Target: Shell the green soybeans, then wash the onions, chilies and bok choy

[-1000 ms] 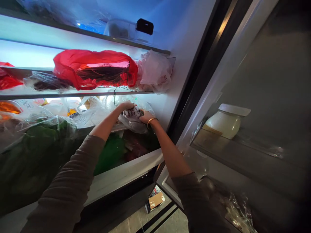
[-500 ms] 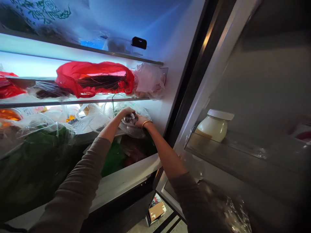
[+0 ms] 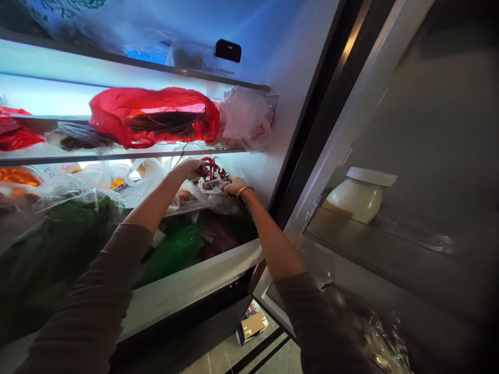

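On the lower fridge shelf, my left hand (image 3: 191,169) is closed on a clump of dark red, wrinkled, thin pieces that look like dried chillies (image 3: 213,167). The clump rises out of a clear plastic bag (image 3: 220,197). Across from it, my right hand (image 3: 236,186), with a bracelet at the wrist, pinches the bag's right side. Fingertips of both hands are partly hidden by the bag and the clump.
Above sits a red plastic bag (image 3: 152,96) of thin dark strands beside a whitish bag (image 3: 245,114). Below, a drawer holds a green bag (image 3: 175,249). The open door at right carries a white-lidded jar (image 3: 356,195). A cardboard box (image 3: 254,324) lies on the floor.
My left hand has moved left, away from my right hand. The dark red clump now shows above the bag's mouth between them. The view has shifted slightly.
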Demonstrator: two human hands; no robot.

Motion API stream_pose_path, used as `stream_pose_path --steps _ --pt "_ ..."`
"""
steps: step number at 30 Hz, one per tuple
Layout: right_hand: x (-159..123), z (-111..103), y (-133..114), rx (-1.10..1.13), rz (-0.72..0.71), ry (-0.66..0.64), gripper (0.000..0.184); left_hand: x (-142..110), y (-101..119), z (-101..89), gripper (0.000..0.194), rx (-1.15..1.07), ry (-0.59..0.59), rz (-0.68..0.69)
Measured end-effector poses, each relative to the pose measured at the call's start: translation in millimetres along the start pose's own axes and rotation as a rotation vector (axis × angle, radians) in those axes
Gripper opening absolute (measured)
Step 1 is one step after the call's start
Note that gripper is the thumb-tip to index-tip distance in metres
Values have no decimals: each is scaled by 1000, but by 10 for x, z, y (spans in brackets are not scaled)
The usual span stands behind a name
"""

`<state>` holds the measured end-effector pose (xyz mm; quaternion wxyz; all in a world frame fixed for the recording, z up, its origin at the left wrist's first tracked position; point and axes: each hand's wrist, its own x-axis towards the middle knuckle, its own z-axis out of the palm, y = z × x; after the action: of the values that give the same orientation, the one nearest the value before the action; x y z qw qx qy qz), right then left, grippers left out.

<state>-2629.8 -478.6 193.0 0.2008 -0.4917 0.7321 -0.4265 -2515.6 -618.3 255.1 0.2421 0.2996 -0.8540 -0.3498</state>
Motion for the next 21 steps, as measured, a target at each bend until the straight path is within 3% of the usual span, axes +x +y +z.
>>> stream_pose_path --steps 3,6,8,11,15,17,21 --pt "-71 -52 -41 210 35 -62 44 -193 -13 52 15 -335 103 -90" --pt "-135 -130 -111 515 41 -67 19 -392 16 134 1 -678 252 -70" --pt "-169 -172 -159 689 62 -47 8 -496 52 189 9 -810 332 -45" --pt "-203 -173 -205 771 82 -53 16 -601 115 240 8 -927 386 -121" --pt "-195 -58 -227 705 20 -164 24 -729 150 239 15 -949 323 -197" --pt "-165 16 -237 630 -34 -190 18 -801 131 222 16 -890 245 -211" --pt "-97 132 -258 463 -158 -82 12 -880 44 206 12 -725 131 -220"
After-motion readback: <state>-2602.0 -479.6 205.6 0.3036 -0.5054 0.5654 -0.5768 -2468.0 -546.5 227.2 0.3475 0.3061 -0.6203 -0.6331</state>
